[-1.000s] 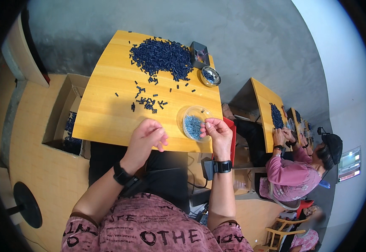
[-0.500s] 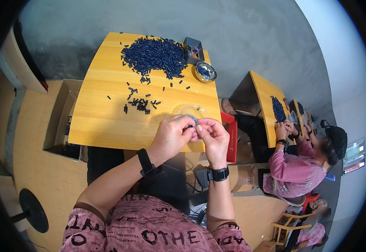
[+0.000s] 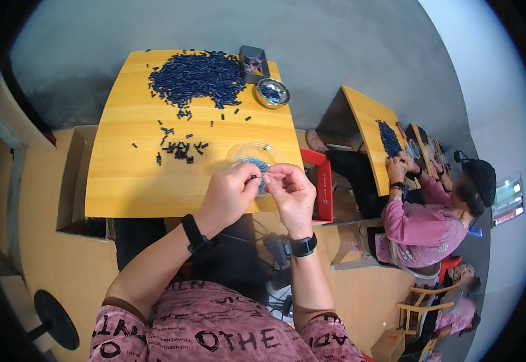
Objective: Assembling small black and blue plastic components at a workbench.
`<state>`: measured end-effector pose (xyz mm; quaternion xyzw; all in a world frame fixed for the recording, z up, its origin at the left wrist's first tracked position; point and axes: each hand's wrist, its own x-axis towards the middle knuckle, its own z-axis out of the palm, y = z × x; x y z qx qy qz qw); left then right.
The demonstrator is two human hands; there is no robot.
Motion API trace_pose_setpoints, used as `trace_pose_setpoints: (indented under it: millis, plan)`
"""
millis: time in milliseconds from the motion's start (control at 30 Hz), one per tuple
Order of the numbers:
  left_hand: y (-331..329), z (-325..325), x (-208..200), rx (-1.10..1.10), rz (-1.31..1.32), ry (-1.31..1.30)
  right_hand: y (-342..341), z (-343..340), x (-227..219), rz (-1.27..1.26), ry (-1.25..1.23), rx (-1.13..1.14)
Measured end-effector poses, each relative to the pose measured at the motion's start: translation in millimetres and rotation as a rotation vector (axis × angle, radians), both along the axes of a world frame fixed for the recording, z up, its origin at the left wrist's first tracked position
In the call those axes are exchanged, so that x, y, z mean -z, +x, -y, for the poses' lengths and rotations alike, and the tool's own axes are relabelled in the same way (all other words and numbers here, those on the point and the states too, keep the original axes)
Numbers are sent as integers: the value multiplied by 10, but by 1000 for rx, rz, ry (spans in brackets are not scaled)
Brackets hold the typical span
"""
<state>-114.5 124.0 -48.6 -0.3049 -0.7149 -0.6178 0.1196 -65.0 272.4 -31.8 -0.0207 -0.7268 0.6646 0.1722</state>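
My left hand [image 3: 230,193] is closed in a pinch, with the end of a small dark piece showing between thumb and forefinger. My right hand [image 3: 291,196] meets it fingertip to fingertip, also pinching; what it holds is too small to make out. Just beyond my fingers is a clear round tub [image 3: 243,146] with many small blue-grey parts [image 3: 254,163] in it, partly hidden by my hands. Left of the tub lies a loose cluster of short dark tube-like pieces [image 3: 180,151]. Farther back, a large heap of dark blue pieces [image 3: 196,78] covers the table.
The wooden table [image 3: 130,187] carries a metal bowl [image 3: 273,93] of parts and a dark grey box [image 3: 254,63] at its far right. A red crate [image 3: 324,187] stands beside the right edge, a cardboard box [image 3: 73,181] at left. Another person [image 3: 423,223] works at a table to the right.
The whole view has shifted, so the table appears farther left. My hands stay together over the near edge, and more of the tub's blue-grey parts now shows.
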Motion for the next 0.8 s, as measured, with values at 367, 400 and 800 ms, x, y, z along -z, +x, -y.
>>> trace_pose_setpoints:
  millis: [367, 400, 800]
  plan:
    - [-35, -9, 25, 123, 76, -9, 25, -136, -111, 80, -56, -66]
    - [-41, -1, 43, 199, 198, 12, 27, -151, -113, 79, -59, -71]
    - [-77, -9, -80, 408, 630, 144, 42, -204, -177, -59, 43, -53]
